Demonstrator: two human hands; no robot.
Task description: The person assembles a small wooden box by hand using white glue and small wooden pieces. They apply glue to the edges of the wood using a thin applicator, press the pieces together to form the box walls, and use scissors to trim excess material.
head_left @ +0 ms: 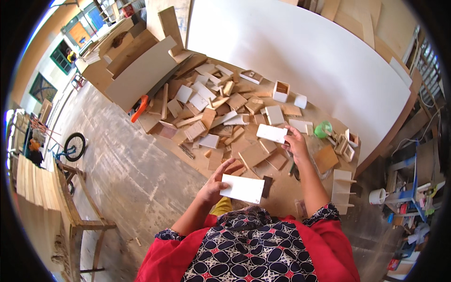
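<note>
My left hand (213, 189) grips a flat white rectangular board piece (245, 189) by its left end, the thumb lying on its face. Farther forward, my right hand (296, 143) pinches a smaller white block-like piece (271, 133) at its right end, over the heap. The two pieces are apart. Under and beyond them spreads a pile of wood offcuts (206, 101), some bare and some white-faced. A small white open-topped box (281, 91) stands at the far side of the pile, beside a white cylinder-like piece (300, 100).
A large white panel (300, 51) leans behind the worktable. An orange-handled tool (139, 109) rests at its left edge, and a green container (323, 129) at the right. Stacked boards and a wooden bench (91, 225) stand left; a bicycle (70, 148) is farther off.
</note>
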